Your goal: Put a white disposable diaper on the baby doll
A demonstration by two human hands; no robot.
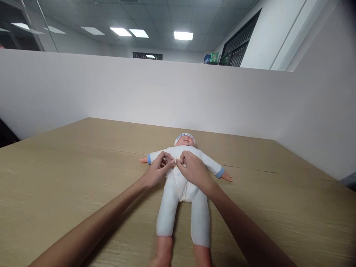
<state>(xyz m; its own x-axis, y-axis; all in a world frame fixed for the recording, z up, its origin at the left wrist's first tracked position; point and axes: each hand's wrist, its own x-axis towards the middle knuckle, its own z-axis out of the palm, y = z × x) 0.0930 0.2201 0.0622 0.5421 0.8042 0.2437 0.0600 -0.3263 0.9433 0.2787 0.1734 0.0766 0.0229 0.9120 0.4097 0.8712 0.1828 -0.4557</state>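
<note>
A baby doll (169,207) in a white suit with blue cuffs and a lettered white cap lies on its back, legs toward me. Around its hips sits a white diaper (182,187). At the doll's waist, my left hand (158,167) pinches the upper edge of the diaper between thumb and fingers. Just beside it, my right hand (191,165) is closed, its fingertips on the same edge near the middle. The fingertips of both hands nearly meet. Part of the doll's belly and the exact spot gripped are hidden by my fingers.
The doll rests on a wood-grain table (83,185) with a thin seam across it. A white partition (139,92) rises behind the table and along its sides. Beyond the partition, a green package (214,57) stands near a dark barred window (239,40).
</note>
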